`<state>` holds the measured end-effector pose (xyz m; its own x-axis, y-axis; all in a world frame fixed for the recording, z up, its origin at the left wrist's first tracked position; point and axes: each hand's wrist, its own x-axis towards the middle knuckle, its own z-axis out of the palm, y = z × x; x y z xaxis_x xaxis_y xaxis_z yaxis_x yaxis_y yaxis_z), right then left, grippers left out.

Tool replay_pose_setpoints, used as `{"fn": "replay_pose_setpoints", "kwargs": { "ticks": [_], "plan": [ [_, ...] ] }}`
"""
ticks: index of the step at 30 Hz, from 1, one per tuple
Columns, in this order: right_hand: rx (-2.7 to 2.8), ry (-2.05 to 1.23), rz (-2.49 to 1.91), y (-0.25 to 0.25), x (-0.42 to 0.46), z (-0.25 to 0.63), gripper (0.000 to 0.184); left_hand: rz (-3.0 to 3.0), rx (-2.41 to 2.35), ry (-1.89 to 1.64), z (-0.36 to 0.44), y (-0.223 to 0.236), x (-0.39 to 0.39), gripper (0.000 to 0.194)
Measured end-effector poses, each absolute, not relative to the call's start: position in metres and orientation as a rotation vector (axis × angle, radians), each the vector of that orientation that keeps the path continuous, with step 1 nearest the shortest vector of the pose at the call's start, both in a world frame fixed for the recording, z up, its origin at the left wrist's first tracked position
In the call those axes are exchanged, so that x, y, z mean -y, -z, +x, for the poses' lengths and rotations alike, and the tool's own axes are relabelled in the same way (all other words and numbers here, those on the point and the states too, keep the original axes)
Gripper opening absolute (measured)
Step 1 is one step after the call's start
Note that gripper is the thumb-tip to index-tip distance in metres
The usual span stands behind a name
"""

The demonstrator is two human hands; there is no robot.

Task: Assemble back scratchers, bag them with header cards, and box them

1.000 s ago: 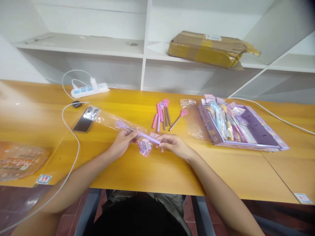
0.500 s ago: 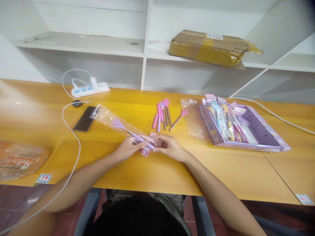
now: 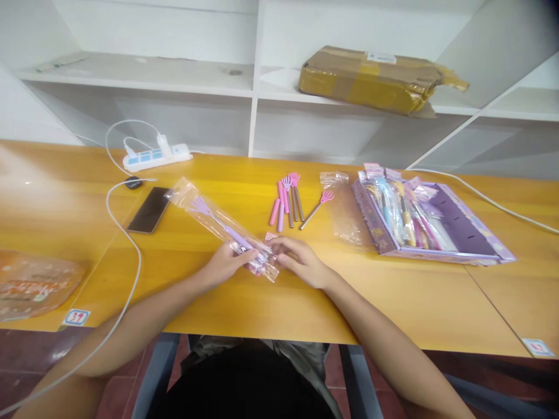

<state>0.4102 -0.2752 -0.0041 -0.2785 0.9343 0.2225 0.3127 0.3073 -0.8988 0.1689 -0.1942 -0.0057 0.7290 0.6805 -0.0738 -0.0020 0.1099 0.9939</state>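
clearly, the purple scratcher [image 3: 238, 235] lay slantwise inside a clear bag [image 3: 182, 190], its long axis running from far left to near right across the surface [image 3: 314, 314]. its claw pointed away from the person and leftward, toward the dark phone [image 3: 149, 210], while the handle end came back between the two hands. the left hand [image 3: 222, 265] gripped the handle through the plastic, thumb laid over the top and hiding part of it. the right hand [image 3: 301, 262] had its fingers curled at the near end of the bag, beside a pink card [image 3: 269, 236]; whether they pinched the plastic could not be told.

just past the bag's far end, the phone sat to the left, with a white power strip [image 3: 157, 157] farther back. a white cable [image 3: 138, 256] curved down from there and passed in front of the left forearm. beyond the right hand lay a cluster of loose handles and claw rods [image 3: 285, 201], roughly pointing away, and beside it a single pink claw [image 3: 326, 197] with its rod slanting back to the near left. a flat clear pouch [image 3: 347, 218] came next, then a purple tray [image 3: 437, 255] holding packaged scratchers [image 3: 406, 218]. a taped carton [image 3: 371, 78] rested on the shelf [image 3: 152, 70] behind.
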Motion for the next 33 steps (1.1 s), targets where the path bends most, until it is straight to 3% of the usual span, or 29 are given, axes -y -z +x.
{"fn": "replay_pose_setpoints", "kwargs": {
  "ticks": [4,8,14,28,33],
  "plan": [
    [1.697,-0.999,-1.11,0.003,0.277,0.416,0.041,1.3,-0.693,-0.65,0.168,0.01,0.189,0.032],
    [1.801,-0.744,-1.111,0.007,0.274,0.417,0.039,1.249,-0.707,-0.679,0.169,0.014,0.188,0.034],
    [1.842,-0.725,-0.991,0.004,0.274,0.414,0.011,1.34,-0.665,-0.613,0.17,0.006,0.188,0.034],
    [1.823,-0.765,-1.092,0.0,0.275,0.402,0.019,1.403,-0.472,-0.412,0.173,0.012,0.2,0.045],
    [1.822,-0.681,-1.022,0.002,0.275,0.399,0.014,1.518,-0.497,-0.373,0.172,0.012,0.201,0.037]
  ]
}}
